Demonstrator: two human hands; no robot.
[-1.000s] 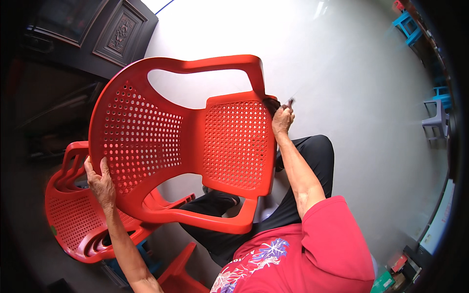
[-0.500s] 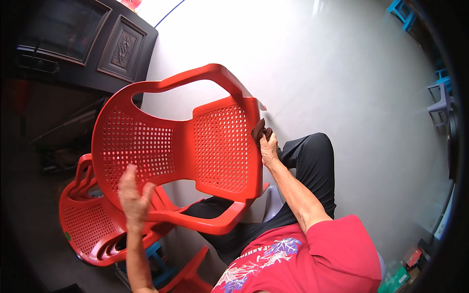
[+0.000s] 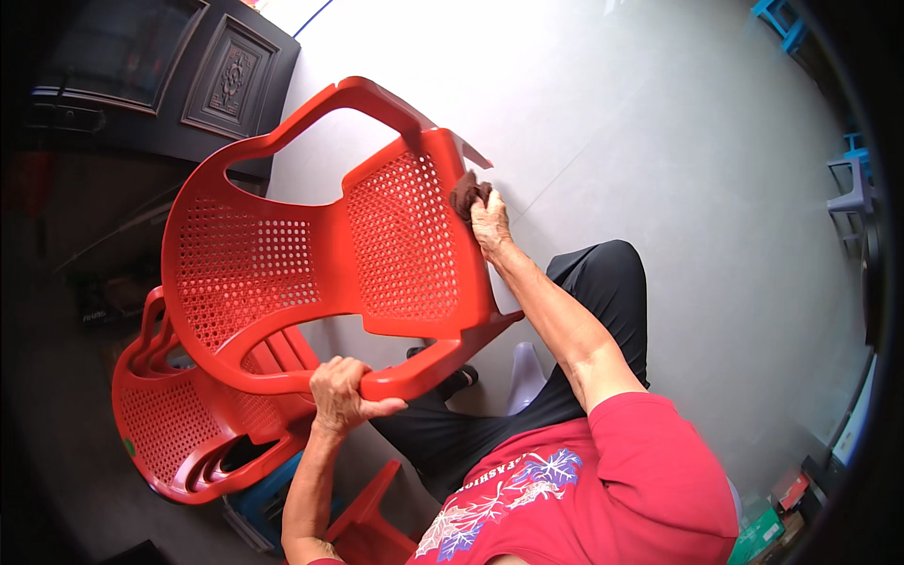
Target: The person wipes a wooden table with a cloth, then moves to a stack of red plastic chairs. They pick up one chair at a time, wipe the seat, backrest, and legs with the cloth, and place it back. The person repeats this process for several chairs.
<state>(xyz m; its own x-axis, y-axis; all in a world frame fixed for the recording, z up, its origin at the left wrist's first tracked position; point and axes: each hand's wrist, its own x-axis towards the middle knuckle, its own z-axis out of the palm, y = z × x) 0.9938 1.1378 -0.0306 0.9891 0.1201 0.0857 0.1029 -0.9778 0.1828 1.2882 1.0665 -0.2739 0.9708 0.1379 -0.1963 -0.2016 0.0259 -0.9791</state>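
Note:
A red plastic armchair (image 3: 330, 240) with a perforated back and seat is tilted in front of me, its back toward the left. My left hand (image 3: 343, 394) is closed around the near armrest, thumb along its underside. At the front edge of the seat, my right hand (image 3: 491, 222) grips a bunched dark brown cloth (image 3: 468, 194) and presses it against the red plastic. Part of the cloth is hidden inside the fingers.
Several stacked red chairs (image 3: 169, 424) stand at the lower left. Behind them is a dark carved cabinet (image 3: 231, 80). A pale stool (image 3: 527, 377) shows between my legs. Blue stools (image 3: 782, 24) and a grey stool (image 3: 850, 188) line the far right, with boxes (image 3: 761, 539) at lower right.
My left hand has moved from beside the backrest onto the near armrest and closed on it. The chair has tilted and shifted up and left; my right hand with the cloth moved along too.

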